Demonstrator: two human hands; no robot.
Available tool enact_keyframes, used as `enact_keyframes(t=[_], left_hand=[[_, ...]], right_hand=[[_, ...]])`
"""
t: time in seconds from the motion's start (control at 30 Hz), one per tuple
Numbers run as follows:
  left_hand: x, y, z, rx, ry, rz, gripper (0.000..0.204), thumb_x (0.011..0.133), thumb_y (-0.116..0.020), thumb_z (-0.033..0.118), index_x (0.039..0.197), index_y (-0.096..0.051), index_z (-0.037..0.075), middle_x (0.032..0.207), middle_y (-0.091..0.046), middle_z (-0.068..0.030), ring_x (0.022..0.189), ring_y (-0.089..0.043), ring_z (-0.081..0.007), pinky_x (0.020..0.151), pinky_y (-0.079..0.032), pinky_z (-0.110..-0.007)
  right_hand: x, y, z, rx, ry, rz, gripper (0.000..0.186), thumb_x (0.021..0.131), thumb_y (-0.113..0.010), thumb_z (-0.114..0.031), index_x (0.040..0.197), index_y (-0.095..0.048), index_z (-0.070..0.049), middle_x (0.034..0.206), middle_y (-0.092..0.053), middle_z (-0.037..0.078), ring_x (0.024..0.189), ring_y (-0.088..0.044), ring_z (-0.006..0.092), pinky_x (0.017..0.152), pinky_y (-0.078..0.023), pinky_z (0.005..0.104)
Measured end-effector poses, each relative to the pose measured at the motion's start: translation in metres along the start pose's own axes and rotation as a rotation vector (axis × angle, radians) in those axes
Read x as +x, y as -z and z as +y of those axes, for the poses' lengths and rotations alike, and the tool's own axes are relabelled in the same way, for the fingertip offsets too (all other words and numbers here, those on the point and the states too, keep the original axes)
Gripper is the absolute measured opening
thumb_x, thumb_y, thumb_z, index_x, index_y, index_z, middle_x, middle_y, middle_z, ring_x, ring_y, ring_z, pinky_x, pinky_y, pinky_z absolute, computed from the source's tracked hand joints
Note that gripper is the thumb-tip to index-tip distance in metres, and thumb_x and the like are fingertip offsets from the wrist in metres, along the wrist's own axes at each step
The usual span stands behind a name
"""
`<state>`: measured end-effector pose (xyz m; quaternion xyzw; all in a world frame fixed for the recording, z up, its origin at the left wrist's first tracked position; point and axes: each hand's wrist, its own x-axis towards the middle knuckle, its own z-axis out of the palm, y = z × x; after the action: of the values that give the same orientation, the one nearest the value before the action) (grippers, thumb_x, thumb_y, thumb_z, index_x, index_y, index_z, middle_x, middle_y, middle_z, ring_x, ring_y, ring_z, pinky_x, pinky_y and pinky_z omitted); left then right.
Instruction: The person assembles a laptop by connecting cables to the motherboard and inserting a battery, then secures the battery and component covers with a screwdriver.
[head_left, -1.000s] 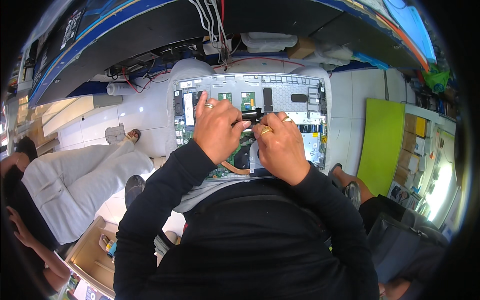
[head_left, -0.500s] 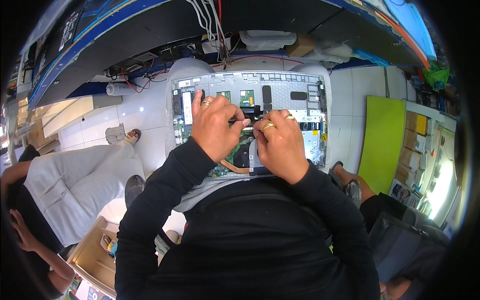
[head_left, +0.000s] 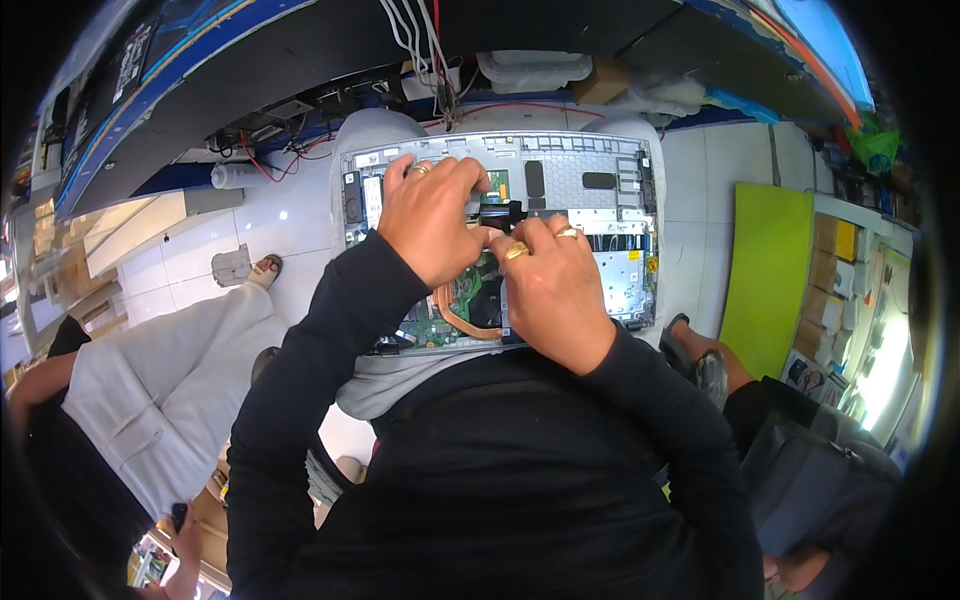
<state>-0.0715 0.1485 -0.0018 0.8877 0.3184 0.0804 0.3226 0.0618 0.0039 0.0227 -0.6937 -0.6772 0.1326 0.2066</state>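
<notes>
I see my bare left hand (head_left: 432, 222) and ringed right hand (head_left: 556, 285) curled over the opened, grey, rectangular laptop chassis (head_left: 570, 152), fingertips close together; what they grasp, I cannot tell.

Laptop (head_left: 590, 158) across lap (head_left: 390, 383). Left hand (head_left: 432, 222) over its left half, right hand (head_left: 556, 285) just right. Desk (head_left: 560, 28) beyond. Tub (head_left: 535, 70) left of box (head_left: 602, 82).

We look steeply down from the person's head through one fisheye lens: black-clad torso (head_left: 480, 470) near, opened laptop (head_left: 560, 195) close below mid-view, dark counter (head_left: 560, 35) bending across the far side, floor (head_left: 692, 215) left and right.
</notes>
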Motion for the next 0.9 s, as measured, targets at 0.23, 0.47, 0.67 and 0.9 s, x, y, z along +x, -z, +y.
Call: enact_keyframes(t=[0.23,0.47,0.67,0.9], left_hand=[[0.022,0.017,0.008,0.140,0.000,-0.251,0.046,0.072,-0.092,0.029,0.100,-0.064,0.007,0.097,-0.073,-0.0101,0.099,-0.070,-0.0348,0.112,-0.034,-0.056],[0.028,0.018,0.008,0.142,0.034,-0.310,0.046,0.072,-0.093,0.031,0.097,-0.063,0.007,0.095,-0.074,-0.0124,0.099,-0.071,-0.0368,0.111,-0.036,-0.056],[0.027,0.015,0.006,0.162,0.024,-0.301,0.047,0.072,-0.093,0.033,0.098,-0.064,0.007,0.095,-0.074,-0.0130,0.098,-0.071,-0.0366,0.111,-0.036,-0.056],[0.023,0.014,0.004,0.132,0.025,-0.282,0.046,0.072,-0.093,0.032,0.099,-0.065,0.007,0.095,-0.075,-0.0120,0.099,-0.071,-0.0356,0.112,-0.035,-0.056]], right_hand=[[-0.011,0.001,-0.021,-0.202,0.016,-0.049,0.040,0.083,-0.064,-0.011,0.122,-0.069,-0.002,0.107,-0.062,0.016,0.102,-0.059,0.0323,0.086,-0.046,0.0435],[-0.008,-0.003,-0.030,-0.218,-0.029,-0.060,0.038,0.086,-0.061,-0.011,0.122,-0.069,-0.002,0.109,-0.062,0.016,0.102,-0.059,0.0326,0.085,-0.046,0.0430],[-0.008,-0.007,-0.033,-0.185,-0.131,-0.097,0.040,0.086,-0.061,-0.009,0.125,-0.067,-0.005,0.111,-0.061,0.016,0.105,-0.058,0.0333,0.088,-0.043,0.0438],[-0.005,-0.007,-0.034,-0.132,-0.164,-0.121,0.043,0.084,-0.066,-0.012,0.126,-0.066,-0.006,0.112,-0.059,0.015,0.109,-0.056,0.0338,0.091,-0.042,0.0458]])
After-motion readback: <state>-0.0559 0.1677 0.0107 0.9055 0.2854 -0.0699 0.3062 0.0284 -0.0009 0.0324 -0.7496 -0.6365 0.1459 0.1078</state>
